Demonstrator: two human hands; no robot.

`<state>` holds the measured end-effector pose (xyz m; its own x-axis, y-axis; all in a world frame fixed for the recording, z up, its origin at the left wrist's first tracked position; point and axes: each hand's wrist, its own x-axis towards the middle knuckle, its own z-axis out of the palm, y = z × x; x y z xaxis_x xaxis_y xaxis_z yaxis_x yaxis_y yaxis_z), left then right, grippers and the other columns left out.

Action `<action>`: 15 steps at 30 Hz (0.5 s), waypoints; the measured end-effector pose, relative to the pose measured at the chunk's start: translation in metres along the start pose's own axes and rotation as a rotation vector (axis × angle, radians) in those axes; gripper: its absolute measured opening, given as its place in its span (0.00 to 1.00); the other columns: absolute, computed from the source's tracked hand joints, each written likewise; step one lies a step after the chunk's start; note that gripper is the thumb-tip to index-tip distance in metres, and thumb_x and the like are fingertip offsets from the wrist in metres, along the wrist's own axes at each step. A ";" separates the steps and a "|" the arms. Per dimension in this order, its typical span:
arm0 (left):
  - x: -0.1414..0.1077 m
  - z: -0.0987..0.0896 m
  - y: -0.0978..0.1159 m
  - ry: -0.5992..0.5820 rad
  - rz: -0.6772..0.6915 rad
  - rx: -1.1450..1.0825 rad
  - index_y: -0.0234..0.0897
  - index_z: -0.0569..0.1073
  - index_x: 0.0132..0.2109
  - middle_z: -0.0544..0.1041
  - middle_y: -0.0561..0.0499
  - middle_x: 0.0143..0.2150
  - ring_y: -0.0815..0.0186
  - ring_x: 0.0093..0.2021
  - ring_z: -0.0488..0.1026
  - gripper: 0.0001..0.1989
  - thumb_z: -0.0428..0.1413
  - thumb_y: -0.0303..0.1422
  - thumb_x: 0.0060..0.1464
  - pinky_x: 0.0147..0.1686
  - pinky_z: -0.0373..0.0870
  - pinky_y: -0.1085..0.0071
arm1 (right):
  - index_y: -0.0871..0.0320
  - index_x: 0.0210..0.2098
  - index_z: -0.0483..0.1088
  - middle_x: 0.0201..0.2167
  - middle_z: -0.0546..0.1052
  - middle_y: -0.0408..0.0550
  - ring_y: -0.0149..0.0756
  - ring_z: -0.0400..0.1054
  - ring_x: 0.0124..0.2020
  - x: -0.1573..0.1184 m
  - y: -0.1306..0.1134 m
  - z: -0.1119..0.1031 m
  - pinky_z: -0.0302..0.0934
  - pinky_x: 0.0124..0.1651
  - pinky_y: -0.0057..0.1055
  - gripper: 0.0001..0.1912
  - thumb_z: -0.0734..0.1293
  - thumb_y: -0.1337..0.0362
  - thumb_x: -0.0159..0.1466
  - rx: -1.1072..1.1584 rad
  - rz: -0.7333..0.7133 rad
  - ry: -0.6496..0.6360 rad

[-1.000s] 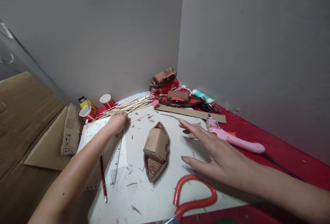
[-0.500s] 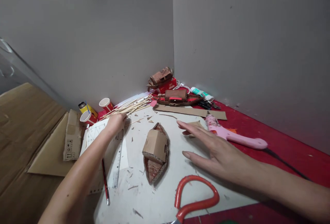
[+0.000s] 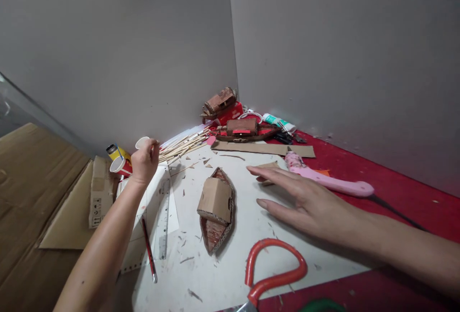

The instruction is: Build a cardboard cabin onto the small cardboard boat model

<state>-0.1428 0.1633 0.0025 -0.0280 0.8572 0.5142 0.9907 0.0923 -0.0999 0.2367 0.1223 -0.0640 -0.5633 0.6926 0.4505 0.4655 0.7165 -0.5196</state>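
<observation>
My left hand (image 3: 144,161) is raised at the left of the board, its fingers closed in a pinch beside a paper cup (image 3: 141,141) and the near end of the thin wooden sticks (image 3: 185,145). What those fingertips hold, if anything, is hidden. Palm down over the right side of the white board (image 3: 247,235), my right hand (image 3: 305,202) has its fingers stretched out and holds nothing. Between the hands lies a small cardboard boat (image 3: 215,202) with a folded cardboard roof. Red-handled scissors (image 3: 280,281) rest nearer to me.
A pink glue gun (image 3: 334,182) lies right of the board, its cord trailing away. Two finished-looking model boats (image 3: 242,127) stand by the wall corner, behind a cardboard strip (image 3: 264,148). A ruler (image 3: 163,225), a pencil (image 3: 148,249) and large cardboard (image 3: 32,197) occupy the left.
My left hand has moved left and upward from the sticks to beside the rear cup. The right hand keeps its spread pose, and the view has shifted slightly.
</observation>
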 end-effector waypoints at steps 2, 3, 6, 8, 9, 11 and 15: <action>0.004 -0.003 -0.001 0.022 0.007 0.000 0.36 0.68 0.55 0.77 0.41 0.50 0.63 0.45 0.76 0.18 0.38 0.34 0.69 0.42 0.67 0.71 | 0.59 0.63 0.64 0.59 0.71 0.60 0.49 0.68 0.59 0.000 0.003 0.002 0.67 0.58 0.49 0.26 0.61 0.56 0.68 -0.001 -0.013 0.000; 0.007 -0.003 0.000 0.009 0.021 0.003 0.37 0.69 0.54 0.77 0.41 0.50 0.62 0.47 0.75 0.17 0.39 0.34 0.69 0.43 0.67 0.70 | 0.60 0.62 0.64 0.59 0.71 0.60 0.50 0.68 0.59 -0.001 0.004 0.004 0.67 0.58 0.50 0.26 0.61 0.56 0.68 -0.005 -0.017 -0.005; 0.015 0.009 0.007 -0.098 0.059 0.025 0.38 0.73 0.50 0.78 0.44 0.47 0.60 0.48 0.75 0.13 0.47 0.35 0.67 0.46 0.69 0.65 | 0.61 0.62 0.65 0.59 0.72 0.61 0.51 0.68 0.59 -0.001 0.007 0.006 0.66 0.58 0.52 0.27 0.60 0.54 0.68 -0.019 -0.016 -0.047; 0.021 0.024 0.015 -0.175 0.055 0.043 0.36 0.73 0.50 0.77 0.45 0.47 0.60 0.45 0.75 0.12 0.52 0.36 0.65 0.45 0.72 0.60 | 0.61 0.61 0.66 0.59 0.72 0.61 0.52 0.67 0.59 -0.001 0.007 0.005 0.65 0.58 0.53 0.27 0.60 0.54 0.68 -0.023 -0.003 -0.080; 0.022 0.031 0.019 -0.199 0.045 0.051 0.35 0.72 0.53 0.75 0.44 0.50 0.60 0.46 0.75 0.15 0.54 0.38 0.63 0.46 0.73 0.57 | 0.61 0.61 0.66 0.59 0.72 0.60 0.51 0.67 0.59 -0.001 0.006 0.004 0.65 0.59 0.53 0.26 0.60 0.54 0.68 -0.023 0.003 -0.092; 0.024 0.044 0.026 -0.246 0.026 0.064 0.36 0.70 0.56 0.73 0.43 0.55 0.58 0.49 0.74 0.18 0.56 0.38 0.63 0.47 0.74 0.55 | 0.61 0.60 0.67 0.58 0.72 0.60 0.51 0.67 0.59 -0.001 0.005 0.001 0.65 0.59 0.52 0.26 0.60 0.54 0.68 -0.022 0.015 -0.104; 0.019 0.056 0.028 -0.413 -0.023 0.108 0.36 0.71 0.55 0.73 0.43 0.54 0.59 0.48 0.74 0.17 0.56 0.38 0.62 0.46 0.75 0.56 | 0.61 0.60 0.68 0.57 0.73 0.60 0.51 0.67 0.59 -0.001 0.003 -0.003 0.65 0.59 0.52 0.26 0.60 0.53 0.68 -0.017 0.024 -0.110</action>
<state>-0.1232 0.2107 -0.0380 -0.1224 0.9832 0.1352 0.9702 0.1473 -0.1926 0.2406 0.1246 -0.0640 -0.6227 0.6973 0.3551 0.4908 0.7015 -0.5168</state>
